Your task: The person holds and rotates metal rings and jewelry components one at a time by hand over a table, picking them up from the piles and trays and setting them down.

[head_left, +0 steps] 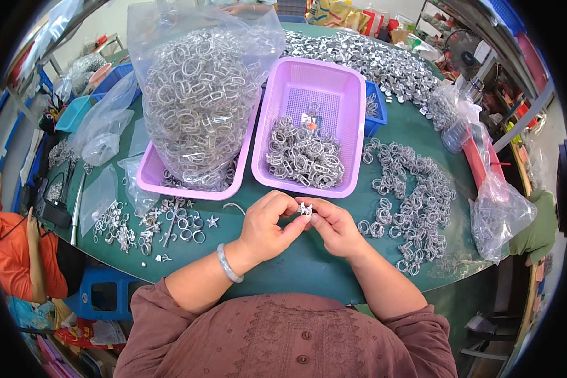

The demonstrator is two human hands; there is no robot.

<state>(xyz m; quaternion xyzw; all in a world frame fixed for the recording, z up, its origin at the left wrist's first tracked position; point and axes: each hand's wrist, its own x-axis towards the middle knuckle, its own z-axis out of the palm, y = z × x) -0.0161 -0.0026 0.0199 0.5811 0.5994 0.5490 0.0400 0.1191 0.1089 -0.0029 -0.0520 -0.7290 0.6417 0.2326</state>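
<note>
**A small silvery piece [305,208] pinched from both sides**

We see the left grip [276,222] and the right grip [331,227] brought together, each closed on the small silvery piece with thumb and fingertips. The piece sits between them, just in front of the purple basket [334,79] on the right; its exact shape is too small for us to make out. A pale bangle [228,263] circles the left wrist.

Beneath the hands we have a green bench [277,271]. The right-hand basket holds a heap of silvery rings [305,154] in its nearer part. Beside it, to the left, a second purple basket [183,193] bears a large clear bag [201,107] packed with metal rings and loops. A blue bin [373,128] stands just beyond the right-hand basket's right side, and farther back we find a broad spread of flat silvery pieces [372,60].

To the right of the hands, loose rings [416,195] lie in a long, scattered pile. To the left we notice a cluster of mixed small parts [113,227], with a star-shaped piece [213,222] lying near the left forearm. A slender metal tool [78,208] rests at the bench's left side. Beyond that edge, we see a person in orange [12,252] near a blue stool [104,293].
</note>
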